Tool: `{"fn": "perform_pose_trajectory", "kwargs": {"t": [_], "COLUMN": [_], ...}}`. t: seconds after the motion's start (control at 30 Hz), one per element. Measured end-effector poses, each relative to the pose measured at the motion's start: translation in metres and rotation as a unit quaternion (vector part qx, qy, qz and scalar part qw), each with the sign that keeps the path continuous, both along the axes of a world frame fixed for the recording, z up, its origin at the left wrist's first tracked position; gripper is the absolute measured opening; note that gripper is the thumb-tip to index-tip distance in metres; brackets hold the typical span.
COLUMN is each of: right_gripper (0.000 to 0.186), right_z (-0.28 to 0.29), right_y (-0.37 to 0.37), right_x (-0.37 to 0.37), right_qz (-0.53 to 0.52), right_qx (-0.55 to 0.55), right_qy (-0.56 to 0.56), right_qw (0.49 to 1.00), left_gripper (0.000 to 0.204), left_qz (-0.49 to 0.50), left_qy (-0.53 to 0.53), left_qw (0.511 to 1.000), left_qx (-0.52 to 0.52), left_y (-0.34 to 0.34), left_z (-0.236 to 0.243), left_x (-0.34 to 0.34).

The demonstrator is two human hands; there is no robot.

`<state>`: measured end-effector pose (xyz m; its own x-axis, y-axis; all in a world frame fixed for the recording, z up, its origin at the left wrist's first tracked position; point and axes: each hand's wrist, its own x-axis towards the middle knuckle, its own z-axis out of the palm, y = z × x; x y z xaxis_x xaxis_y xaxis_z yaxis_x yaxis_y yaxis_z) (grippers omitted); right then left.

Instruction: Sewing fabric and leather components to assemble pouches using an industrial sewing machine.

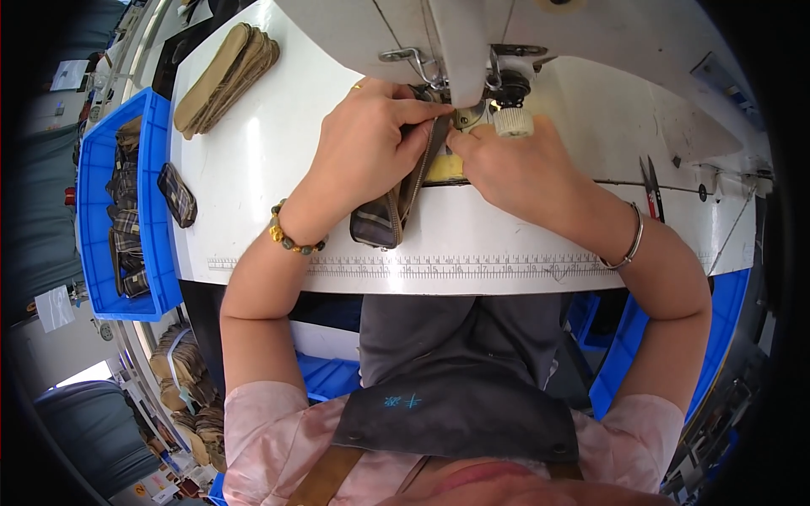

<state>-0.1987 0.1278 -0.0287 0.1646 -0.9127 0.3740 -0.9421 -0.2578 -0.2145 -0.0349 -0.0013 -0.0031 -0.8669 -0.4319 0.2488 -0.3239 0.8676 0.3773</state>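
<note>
A dark plaid pouch [372, 229] with a brass-toothed zipper lies on the white table, its far end running in by the needle area of the sewing machine [467, 59]. My left hand [371, 139] pinches the pouch's zipper edge, thumb and forefinger pressed together near the presser foot. From the other side, my right hand [519, 169] has its fingers closed at the same edge, with the fingertips close to the foot. A ribbed white knob [513, 122] of the machine partly covers that hand. The stitching spot itself is hidden behind the machine head and my fingers.
A stack of tan sole-shaped pieces [221, 80] lies at the far left, with another plaid pouch [177, 195] below it. A blue bin [160, 211] of plaid pieces stands beside the table. Scissors [652, 190] rest at right. A printed ruler [405, 266] runs along the front edge.
</note>
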Motion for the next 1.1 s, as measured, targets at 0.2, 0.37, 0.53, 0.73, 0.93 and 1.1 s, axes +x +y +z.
{"fn": "perform_pose_trajectory", "kwargs": {"t": [0.2, 0.37, 0.53, 0.73, 0.93, 1.1], "right_gripper": [0.005, 0.007, 0.009, 0.006, 0.008, 0.006], "right_z": [0.0, 0.0, -0.002, 0.004, -0.002, 0.0], "right_y": [0.0, -0.001, -0.001, -0.002, 0.001, 0.003], "right_x": [-0.001, -0.002, -0.007, -0.003, 0.001, 0.002], "right_qz": [-0.003, 0.014, 0.008, -0.006, 0.055, 0.051], "right_qx": [-0.008, -0.018, -0.059, -0.131, -0.164, -0.148], "right_qy": [-0.01, -0.015, 0.031, 0.081, 0.064, 0.02], "right_qw": [1.0, 1.0, 0.998, 0.988, 0.983, 0.987], "left_gripper": [0.025, 0.024, 0.022, 0.017, 0.031, 0.022], "left_qz": [0.018, 0.087, 0.088, 0.026, -0.094, -0.122], "left_qy": [0.012, -0.022, -0.048, 0.016, 0.05, 0.017], "left_qw": [0.991, 0.955, 0.961, 1.0, 0.994, 0.987], "left_qx": [0.135, 0.284, 0.259, -0.004, 0.003, -0.102], "left_y": [-0.016, -0.018, -0.005, -0.002, 0.01, 0.009], "left_z": [0.006, 0.014, 0.022, 0.012, 0.012, 0.011], "left_x": [0.015, 0.021, 0.017, 0.016, 0.012, 0.011]}}
